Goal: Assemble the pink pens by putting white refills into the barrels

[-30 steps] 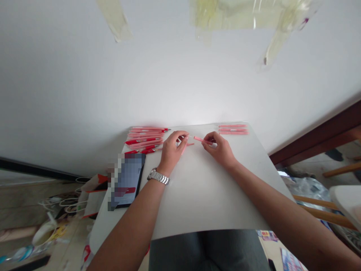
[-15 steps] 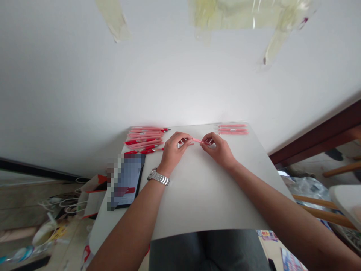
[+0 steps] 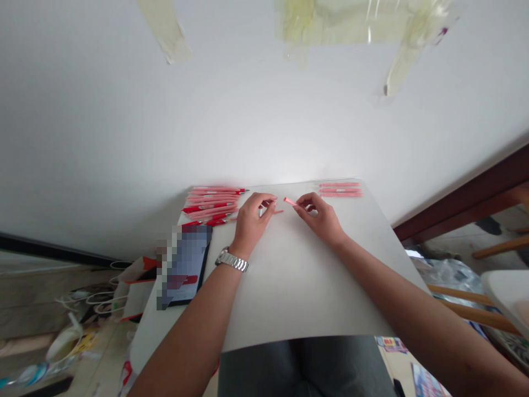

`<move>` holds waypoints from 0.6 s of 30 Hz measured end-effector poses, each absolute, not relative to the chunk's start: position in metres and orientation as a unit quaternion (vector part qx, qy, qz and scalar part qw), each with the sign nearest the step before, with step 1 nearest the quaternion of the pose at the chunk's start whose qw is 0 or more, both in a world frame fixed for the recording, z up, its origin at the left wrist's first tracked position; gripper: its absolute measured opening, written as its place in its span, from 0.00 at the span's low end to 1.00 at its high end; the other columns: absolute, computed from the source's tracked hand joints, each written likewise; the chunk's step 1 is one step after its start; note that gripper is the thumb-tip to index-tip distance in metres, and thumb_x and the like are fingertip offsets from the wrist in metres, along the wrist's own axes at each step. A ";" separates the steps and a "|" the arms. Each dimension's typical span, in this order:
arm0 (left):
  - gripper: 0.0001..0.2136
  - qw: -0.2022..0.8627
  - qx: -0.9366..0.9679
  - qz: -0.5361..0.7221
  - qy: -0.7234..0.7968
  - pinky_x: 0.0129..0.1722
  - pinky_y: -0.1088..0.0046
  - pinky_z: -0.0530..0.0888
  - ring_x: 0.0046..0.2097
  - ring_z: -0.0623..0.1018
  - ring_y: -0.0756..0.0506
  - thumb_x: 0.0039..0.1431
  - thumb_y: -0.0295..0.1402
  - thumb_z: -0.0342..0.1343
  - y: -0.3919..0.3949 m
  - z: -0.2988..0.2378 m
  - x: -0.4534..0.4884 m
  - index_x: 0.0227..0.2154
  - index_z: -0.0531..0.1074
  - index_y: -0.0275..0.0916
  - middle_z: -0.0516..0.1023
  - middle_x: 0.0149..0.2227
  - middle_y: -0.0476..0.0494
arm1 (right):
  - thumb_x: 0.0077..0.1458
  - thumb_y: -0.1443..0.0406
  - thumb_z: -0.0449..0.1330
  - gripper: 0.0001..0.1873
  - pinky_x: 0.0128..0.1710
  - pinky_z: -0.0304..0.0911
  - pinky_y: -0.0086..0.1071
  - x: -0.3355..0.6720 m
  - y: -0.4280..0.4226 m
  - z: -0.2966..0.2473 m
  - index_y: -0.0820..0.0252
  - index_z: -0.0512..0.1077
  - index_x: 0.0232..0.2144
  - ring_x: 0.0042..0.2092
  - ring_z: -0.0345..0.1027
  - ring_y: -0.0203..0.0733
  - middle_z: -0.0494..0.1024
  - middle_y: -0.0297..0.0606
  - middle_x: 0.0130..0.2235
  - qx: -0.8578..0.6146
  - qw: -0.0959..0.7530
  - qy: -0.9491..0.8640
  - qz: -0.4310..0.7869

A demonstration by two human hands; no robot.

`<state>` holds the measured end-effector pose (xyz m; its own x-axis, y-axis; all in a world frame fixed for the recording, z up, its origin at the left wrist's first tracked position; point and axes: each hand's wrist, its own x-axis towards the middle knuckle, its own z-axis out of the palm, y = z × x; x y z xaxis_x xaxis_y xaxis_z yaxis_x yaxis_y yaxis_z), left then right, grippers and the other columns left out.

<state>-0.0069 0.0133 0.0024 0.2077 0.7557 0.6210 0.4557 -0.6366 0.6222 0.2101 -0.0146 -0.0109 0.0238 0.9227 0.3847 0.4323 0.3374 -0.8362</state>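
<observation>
My right hand (image 3: 317, 218) pinches a short pink pen barrel (image 3: 290, 202) whose free end points left and up. My left hand (image 3: 252, 219), with a metal watch at the wrist, has its fingers curled around a small part I cannot make out; another pink pen piece (image 3: 276, 212) lies on the table just past its fingertips. The two hands are a few centimetres apart over the far middle of the white table (image 3: 289, 286). A pile of several red and pink pens (image 3: 212, 204) lies left of my left hand.
Three pink pens (image 3: 341, 189) lie in a row at the far right corner. A dark tablet (image 3: 187, 263) rests on the table's left edge. Bags and clutter cover the floor at left; wooden chair legs and plastic stand at right. A white wall is behind the table.
Half a second ago the two hands met over the pen parts; now they have drawn apart, and the right hand's pink barrel is tilted up and free of the left hand.
</observation>
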 end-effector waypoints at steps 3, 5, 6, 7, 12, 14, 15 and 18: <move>0.04 0.136 0.767 0.472 0.412 0.46 0.65 0.76 0.42 0.78 0.45 0.68 0.31 0.59 0.014 0.002 -0.007 0.43 0.77 0.42 0.80 0.41 0.45 | 0.65 0.52 0.62 0.13 0.46 0.70 0.39 0.211 -0.015 -0.010 0.53 0.71 0.41 0.45 0.79 0.45 0.84 0.39 0.43 -0.504 0.511 -0.635 0.285; 0.05 0.123 0.770 0.459 0.426 0.48 0.63 0.75 0.43 0.77 0.44 0.68 0.31 0.59 0.014 0.002 -0.007 0.43 0.78 0.42 0.80 0.41 0.45 | 0.66 0.50 0.61 0.15 0.47 0.70 0.40 0.211 -0.014 -0.010 0.53 0.69 0.43 0.48 0.80 0.47 0.85 0.41 0.45 -0.494 0.521 -0.622 0.314; 0.05 0.117 0.772 0.451 0.432 0.49 0.63 0.75 0.43 0.77 0.44 0.68 0.31 0.59 0.014 0.002 -0.007 0.43 0.78 0.42 0.79 0.42 0.45 | 0.67 0.49 0.60 0.16 0.48 0.70 0.40 0.212 -0.014 -0.010 0.53 0.68 0.43 0.50 0.80 0.48 0.85 0.42 0.45 -0.490 0.525 -0.615 0.325; 0.05 0.110 0.775 0.442 0.437 0.49 0.62 0.75 0.44 0.77 0.44 0.68 0.31 0.59 0.013 0.002 -0.007 0.43 0.78 0.43 0.79 0.42 0.44 | 0.67 0.47 0.60 0.17 0.48 0.70 0.41 0.212 -0.014 -0.010 0.53 0.68 0.43 0.51 0.80 0.48 0.85 0.43 0.44 -0.488 0.529 -0.609 0.333; 0.04 0.092 0.790 0.406 0.450 0.53 0.61 0.73 0.49 0.76 0.41 0.67 0.33 0.60 0.012 0.000 -0.007 0.43 0.79 0.43 0.78 0.44 0.44 | 0.66 0.43 0.57 0.21 0.52 0.70 0.43 0.213 -0.011 -0.014 0.51 0.65 0.45 0.55 0.80 0.51 0.83 0.38 0.37 -0.468 0.555 -0.584 0.363; 0.04 0.089 0.793 0.397 0.454 0.53 0.60 0.73 0.49 0.76 0.41 0.67 0.34 0.61 0.012 0.000 -0.007 0.42 0.79 0.43 0.77 0.45 0.44 | 0.66 0.43 0.58 0.21 0.53 0.70 0.44 0.213 -0.010 -0.014 0.51 0.65 0.44 0.56 0.79 0.51 0.83 0.39 0.39 -0.465 0.558 -0.581 0.367; 0.04 0.087 0.793 0.393 0.457 0.53 0.60 0.73 0.48 0.76 0.41 0.67 0.34 0.61 0.012 0.000 -0.007 0.42 0.79 0.44 0.76 0.45 0.44 | 0.66 0.43 0.58 0.21 0.53 0.70 0.44 0.213 -0.010 -0.014 0.51 0.65 0.44 0.56 0.79 0.51 0.84 0.40 0.40 -0.465 0.559 -0.580 0.368; 0.05 0.085 0.796 0.383 0.461 0.54 0.60 0.73 0.48 0.75 0.41 0.67 0.36 0.62 0.012 -0.001 -0.006 0.42 0.80 0.44 0.76 0.45 0.43 | 0.65 0.43 0.60 0.22 0.52 0.71 0.43 0.214 -0.010 -0.014 0.52 0.66 0.45 0.54 0.80 0.51 0.84 0.39 0.39 -0.469 0.555 -0.580 0.368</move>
<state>-0.0065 0.0125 -0.0012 0.2804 0.7991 0.5317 0.6695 -0.5598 0.4882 0.2136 -0.0100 -0.0138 0.0567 0.9526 0.2988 0.1360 0.2891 -0.9476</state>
